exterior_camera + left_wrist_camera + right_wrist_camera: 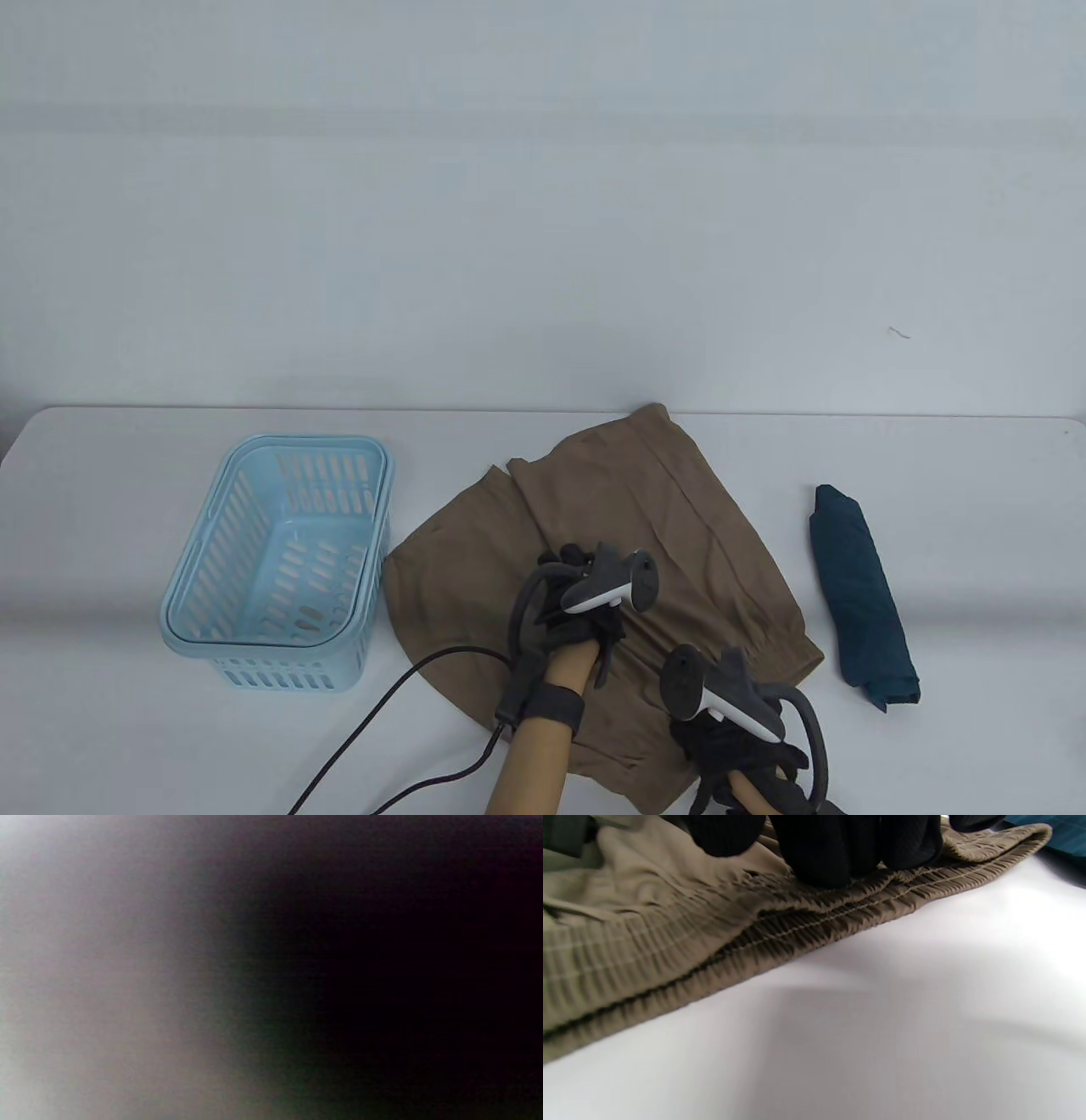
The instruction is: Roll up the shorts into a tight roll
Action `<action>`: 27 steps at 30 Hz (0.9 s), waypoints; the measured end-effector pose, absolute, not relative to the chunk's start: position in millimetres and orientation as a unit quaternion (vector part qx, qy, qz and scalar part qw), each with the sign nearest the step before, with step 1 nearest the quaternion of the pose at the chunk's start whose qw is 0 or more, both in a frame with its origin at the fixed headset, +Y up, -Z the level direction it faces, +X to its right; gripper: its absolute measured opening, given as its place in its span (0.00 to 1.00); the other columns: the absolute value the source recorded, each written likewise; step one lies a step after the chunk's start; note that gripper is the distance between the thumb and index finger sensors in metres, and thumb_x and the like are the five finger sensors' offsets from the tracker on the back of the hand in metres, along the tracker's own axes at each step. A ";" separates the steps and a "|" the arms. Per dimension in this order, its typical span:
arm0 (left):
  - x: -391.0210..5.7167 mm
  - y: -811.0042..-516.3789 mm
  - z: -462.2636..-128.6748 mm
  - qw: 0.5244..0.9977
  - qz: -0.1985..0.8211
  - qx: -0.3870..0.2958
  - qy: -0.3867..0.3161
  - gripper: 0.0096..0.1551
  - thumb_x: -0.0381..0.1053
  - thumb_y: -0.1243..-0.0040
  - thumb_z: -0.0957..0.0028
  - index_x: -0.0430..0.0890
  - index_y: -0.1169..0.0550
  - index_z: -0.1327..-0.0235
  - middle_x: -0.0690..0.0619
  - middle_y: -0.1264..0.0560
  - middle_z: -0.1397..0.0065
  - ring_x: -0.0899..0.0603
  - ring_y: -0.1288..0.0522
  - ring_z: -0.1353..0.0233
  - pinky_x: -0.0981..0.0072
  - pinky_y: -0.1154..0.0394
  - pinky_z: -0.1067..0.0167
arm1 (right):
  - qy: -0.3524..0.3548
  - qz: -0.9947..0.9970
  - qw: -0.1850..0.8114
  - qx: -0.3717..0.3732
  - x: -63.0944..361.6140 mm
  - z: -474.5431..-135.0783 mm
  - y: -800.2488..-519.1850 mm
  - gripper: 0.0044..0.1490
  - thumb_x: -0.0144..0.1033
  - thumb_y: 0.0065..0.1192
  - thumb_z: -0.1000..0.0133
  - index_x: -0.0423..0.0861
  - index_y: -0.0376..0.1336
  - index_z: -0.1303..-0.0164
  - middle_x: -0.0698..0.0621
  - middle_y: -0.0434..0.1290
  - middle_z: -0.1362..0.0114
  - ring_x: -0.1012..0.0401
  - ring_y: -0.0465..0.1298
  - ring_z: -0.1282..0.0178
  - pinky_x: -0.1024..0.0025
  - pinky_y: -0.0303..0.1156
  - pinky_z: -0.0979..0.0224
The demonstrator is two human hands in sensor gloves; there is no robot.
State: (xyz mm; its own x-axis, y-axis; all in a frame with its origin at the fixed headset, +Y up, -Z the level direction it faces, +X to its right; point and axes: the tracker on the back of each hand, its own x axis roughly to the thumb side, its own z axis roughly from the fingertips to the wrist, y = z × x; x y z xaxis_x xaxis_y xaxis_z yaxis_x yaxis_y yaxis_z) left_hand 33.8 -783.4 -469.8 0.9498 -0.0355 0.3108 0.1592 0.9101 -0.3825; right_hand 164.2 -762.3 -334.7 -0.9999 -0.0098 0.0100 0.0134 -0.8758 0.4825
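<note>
Brown shorts [670, 543] lie spread flat on the white surface [933, 475], centre-right, unrolled, legs pointing toward the far edge and the ribbed waistband at the near edge.

Left hand [577, 611] rests on the middle of the shorts, fingers pointing away over the fabric. The tracker on its back hides most of the fingers, so cannot tell if they lie flat or pinch cloth. A black cable runs from the left wrist off the bottom edge of the table view.

Right hand [738, 747] sits at the near right part of the shorts, by the waistband. In the right wrist view its gloved fingertips [814, 853] press down on top of the elastic waistband [840, 908], which lies doubled in two layers on the surface. Fingers bear down on it; no clear curl around the fabric, no pinch visible.

Left wrist view is only a grey-to-black blur, nothing readable.

Light blue slotted basket [280, 560] stands left of the shorts, its right wall just beside the cloth edge. A dark teal rolled garment [861, 594] lies right of the shorts, apart from them, long axis running near to far. Its corner shows top right in the right wrist view.
</note>
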 end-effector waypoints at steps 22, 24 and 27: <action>19.8 -780.3 -464.1 0.961 -0.053 -0.234 -0.134 0.31 0.48 0.54 0.41 0.46 0.44 0.25 0.40 0.45 0.22 0.32 0.43 0.23 0.27 0.55 0.30 | -0.265 -0.958 0.073 0.079 185.0 -364.0 -767.7 0.39 0.50 0.49 0.42 0.35 0.55 0.29 0.35 0.52 0.19 0.39 0.55 0.21 0.34 0.47 0.23; 18.3 -779.8 -463.4 0.961 -0.054 -0.235 -0.133 0.31 0.48 0.54 0.41 0.46 0.43 0.25 0.40 0.44 0.22 0.33 0.42 0.24 0.27 0.55 0.29 | -0.268 -0.957 0.072 0.085 186.3 -368.1 -767.5 0.39 0.50 0.49 0.42 0.35 0.55 0.29 0.35 0.52 0.19 0.39 0.55 0.21 0.34 0.47 0.23; 16.4 -779.3 -463.1 0.962 -0.054 -0.235 -0.129 0.30 0.48 0.53 0.41 0.47 0.42 0.25 0.40 0.43 0.23 0.33 0.40 0.25 0.27 0.55 0.30 | -0.270 -0.956 0.072 0.093 187.5 -374.3 -768.1 0.39 0.50 0.49 0.42 0.35 0.55 0.29 0.34 0.52 0.19 0.38 0.55 0.21 0.34 0.47 0.23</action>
